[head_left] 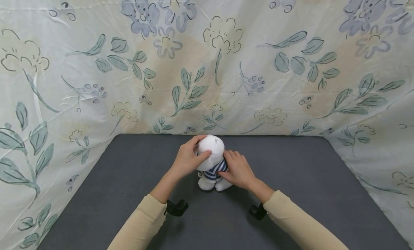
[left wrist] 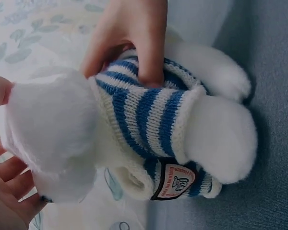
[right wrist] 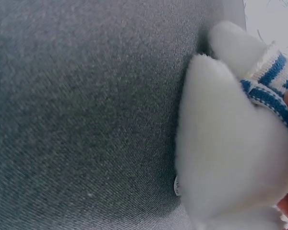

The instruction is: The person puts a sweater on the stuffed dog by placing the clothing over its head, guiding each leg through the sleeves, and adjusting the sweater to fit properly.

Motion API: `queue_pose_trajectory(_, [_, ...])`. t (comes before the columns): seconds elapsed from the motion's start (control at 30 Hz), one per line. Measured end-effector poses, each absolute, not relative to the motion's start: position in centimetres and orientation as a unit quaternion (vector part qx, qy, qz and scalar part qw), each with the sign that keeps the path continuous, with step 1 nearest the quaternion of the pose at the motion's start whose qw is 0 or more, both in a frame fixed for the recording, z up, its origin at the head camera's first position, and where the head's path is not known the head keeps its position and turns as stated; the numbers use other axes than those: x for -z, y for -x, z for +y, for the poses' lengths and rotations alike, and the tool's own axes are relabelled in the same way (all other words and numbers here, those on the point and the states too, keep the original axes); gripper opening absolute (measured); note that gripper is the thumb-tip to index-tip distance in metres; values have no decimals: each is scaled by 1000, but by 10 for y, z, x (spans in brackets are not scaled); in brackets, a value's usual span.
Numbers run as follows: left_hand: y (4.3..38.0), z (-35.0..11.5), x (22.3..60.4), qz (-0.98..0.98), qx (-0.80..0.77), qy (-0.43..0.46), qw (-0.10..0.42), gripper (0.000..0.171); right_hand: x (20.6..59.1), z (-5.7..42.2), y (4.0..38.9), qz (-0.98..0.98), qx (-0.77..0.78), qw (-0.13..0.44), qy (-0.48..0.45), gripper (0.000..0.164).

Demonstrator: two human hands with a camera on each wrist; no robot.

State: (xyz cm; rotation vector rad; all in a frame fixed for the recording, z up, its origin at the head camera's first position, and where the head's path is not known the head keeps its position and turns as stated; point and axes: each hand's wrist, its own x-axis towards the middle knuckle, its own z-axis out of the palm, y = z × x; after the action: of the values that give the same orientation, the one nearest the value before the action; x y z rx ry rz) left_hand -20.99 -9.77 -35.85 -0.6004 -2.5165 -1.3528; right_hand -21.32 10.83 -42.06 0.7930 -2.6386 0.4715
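Note:
A white plush toy in a blue-and-white striped knit sweater stands upright on the dark grey table. My left hand grips its round head, thumb on one side and fingers on the other. In the left wrist view the left hand holds the head from its far end. With my right hand I grip the body at the sweater; the thumb presses into the knit. A sewn badge shows near the sweater's hem. The toy's white legs fill much of the right wrist view.
The dark grey tabletop spreads around the toy on both sides. A floral cloth hangs behind the table and along its sides. A black wrist device is on the left wrist, another on the right.

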Motion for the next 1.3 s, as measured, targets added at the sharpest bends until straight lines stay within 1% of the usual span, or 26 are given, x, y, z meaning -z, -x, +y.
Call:
queue_pose_trajectory(0.3, [213, -99, 358, -868, 436, 211, 110, 48, 418, 109, 211, -938, -180, 119, -270, 68])
queue_pose_trajectory(0.47, [215, -99, 358, -869, 433, 217, 102, 53, 408, 112, 209, -935, -231, 71, -261, 67])
queue_pose_trajectory(0.57, [215, -98, 358, -873, 426, 215, 100, 59, 402, 113, 209, -932, -274, 59, -229, 59])
queue_pose_trajectory(0.77, [214, -95, 357, -884, 405, 207, 103, 67, 394, 112, 208, -941, -310, 72, -117, 31])
queue_pose_trajectory(0.9, [214, -94, 358, -888, 396, 207, 111, 67, 394, 110, 209, -948, -307, 44, -69, 25])
queue_pose_trajectory(0.97, [214, -94, 359, -890, 391, 205, 113, 68, 393, 109, 210, -947, -316, 25, -55, 24])
queue_pose_trajectory(1.07, [214, -93, 360, -894, 381, 202, 123, 67, 392, 106, 211, -942, -332, 13, -44, 21])
queue_pose_trajectory(1.3, [211, -92, 358, -902, 362, 188, 139, 64, 395, 106, 206, -936, -346, 15, -59, 8])
